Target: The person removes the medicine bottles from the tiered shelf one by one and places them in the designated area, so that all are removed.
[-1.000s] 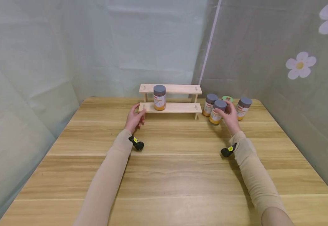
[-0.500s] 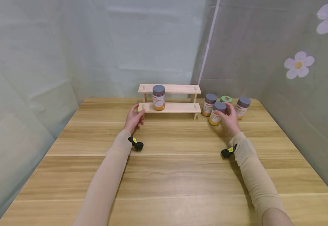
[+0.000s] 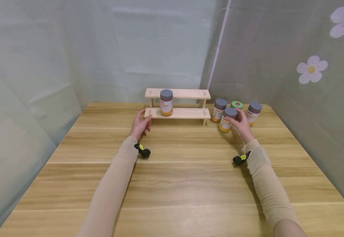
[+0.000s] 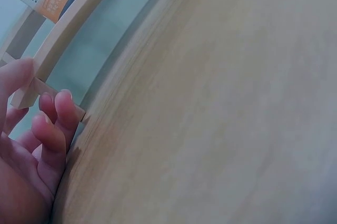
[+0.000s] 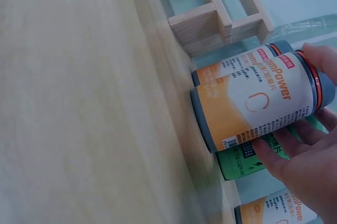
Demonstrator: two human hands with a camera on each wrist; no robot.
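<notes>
My left hand pinches the left end of the lower plank of a two-tier wooden display shelf, thumb on top and fingers around its end. On that plank stands a supplement jar with a dark lid and a white and orange label. Off the shelf's right end, my right hand holds another such jar, thumb near its lid and fingers along its side. Close beside that jar stand a third dark-lidded jar and a green-lidded jar, the latter partly hidden by the right hand.
One more dark-lidded jar stands to the right of my right hand, near the table's back right corner. The wood-grain table reaches back to hanging cloth behind the shelf.
The jar in my right hand has moved slightly toward me, and more of the green lid shows behind it. My left hand keeps its hold on the shelf.
</notes>
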